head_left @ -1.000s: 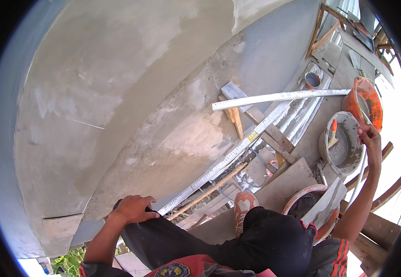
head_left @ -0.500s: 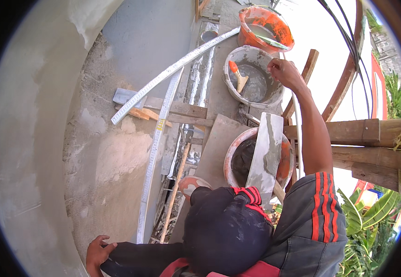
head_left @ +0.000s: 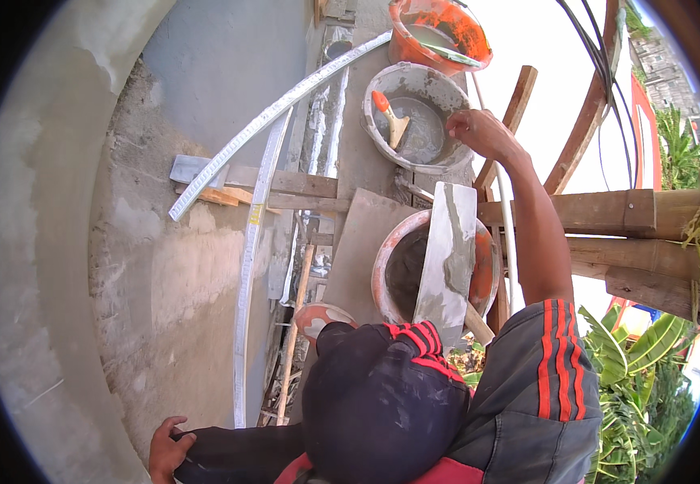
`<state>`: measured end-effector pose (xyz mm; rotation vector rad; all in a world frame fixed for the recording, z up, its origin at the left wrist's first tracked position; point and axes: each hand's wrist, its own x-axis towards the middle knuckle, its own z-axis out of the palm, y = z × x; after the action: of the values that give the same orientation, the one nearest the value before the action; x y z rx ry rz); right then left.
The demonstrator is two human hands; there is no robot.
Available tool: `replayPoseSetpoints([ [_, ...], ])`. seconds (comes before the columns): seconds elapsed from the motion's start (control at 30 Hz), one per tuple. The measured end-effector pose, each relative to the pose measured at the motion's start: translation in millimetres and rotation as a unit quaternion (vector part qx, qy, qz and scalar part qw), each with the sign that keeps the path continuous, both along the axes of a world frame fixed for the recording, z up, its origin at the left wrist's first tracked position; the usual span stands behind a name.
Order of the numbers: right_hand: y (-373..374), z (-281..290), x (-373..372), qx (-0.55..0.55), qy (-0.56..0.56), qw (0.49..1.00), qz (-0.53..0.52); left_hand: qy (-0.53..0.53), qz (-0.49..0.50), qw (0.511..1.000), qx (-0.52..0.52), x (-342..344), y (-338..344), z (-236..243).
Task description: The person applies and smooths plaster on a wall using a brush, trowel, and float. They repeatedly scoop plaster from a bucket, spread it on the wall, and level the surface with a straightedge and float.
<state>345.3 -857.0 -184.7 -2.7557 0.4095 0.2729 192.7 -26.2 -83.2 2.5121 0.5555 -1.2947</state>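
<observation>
From where I stand, going by the head view, the right hand (head_left: pixel 485 135) is over the right rim of a round grey bucket (head_left: pixel 414 82) holding wet grey mix; its fingers are bunched narrow, and I can't tell whether they pinch anything or touch the rim. Just left of those fingers, inside the bucket, leans a pale brush with an orange handle tip (head_left: pixel 390 119). It looks light and stiff, best gripped by that tip, clear of the wet end. The bucket itself is probably heavy, its smeared wall slippery, so hold opposite sides of the rim. Beyond the fingers sits an orange bucket (head_left: pixel 406 50); nearer the body, a long flat grey-smeared board (head_left: pixel 445 258). The left hand's (head_left: pixel 170 448) fingers, loosely spread, rest by the dark-trousered knee (head_left: pixel 241 452), seemingly holding nothing.
</observation>
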Motion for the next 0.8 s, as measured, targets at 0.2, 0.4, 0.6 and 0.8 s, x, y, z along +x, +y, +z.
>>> replayPoseSetpoints([
  [0.2, 15, 17, -1, 0.024, -0.021, 0.999, -0.028, 0.006, -0.006, 1.000, 0.005, -10, 7, -5],
  [0.4, 69, 44, 21, 0.022, -0.087, 0.992, 0.084, 0.029, -0.055, 0.997, 0.042, 18, -16, 12],
  [0.6, 259, -20, 169, 0.166, -0.036, 0.901, 0.400, 0.001, -0.139, 0.988, -0.068, 46, -37, -36],
  [0.8, 417, -156, 276, 0.167, -0.105, 0.918, 0.344, -0.113, -0.149, 0.968, -0.170, 50, -101, -73],
])
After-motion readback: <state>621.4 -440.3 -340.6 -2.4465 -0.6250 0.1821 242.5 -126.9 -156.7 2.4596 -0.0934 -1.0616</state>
